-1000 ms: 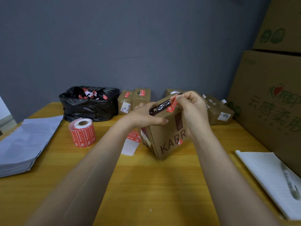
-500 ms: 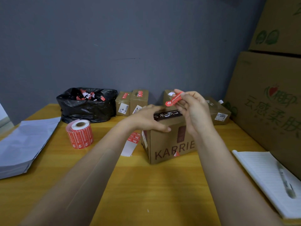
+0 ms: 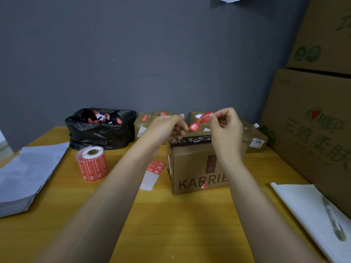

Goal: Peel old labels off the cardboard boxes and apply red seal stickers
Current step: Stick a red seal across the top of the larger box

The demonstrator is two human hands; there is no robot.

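Note:
A brown cardboard box [image 3: 193,168] printed KARRIE stands upright on the wooden table [image 3: 171,224]. Above its top, my right hand [image 3: 226,128] pinches a peeled red sticker [image 3: 201,121] that hangs loose in the air. My left hand [image 3: 167,128] hovers just left of the sticker with its fingers loosely curled, holding nothing and off the box. A small red scrap [image 3: 204,186] clings to the box's front face. A roll of red seal stickers [image 3: 92,164] stands to the left, and a strip of backing paper with red stickers [image 3: 152,173] lies beside the box.
A black bag [image 3: 100,130] of peeled scraps sits at the back left, with several small boxes [image 3: 148,122] along the wall. Grey mailer bags [image 3: 24,173] lie at the left edge. A notebook [image 3: 311,211] with a pen [image 3: 334,219] lies right, below big cartons [image 3: 311,133].
The box was set down flat from a tilt. My right hand pulled the red sticker off and raised it. My left hand lifted off the box's top toward the sticker.

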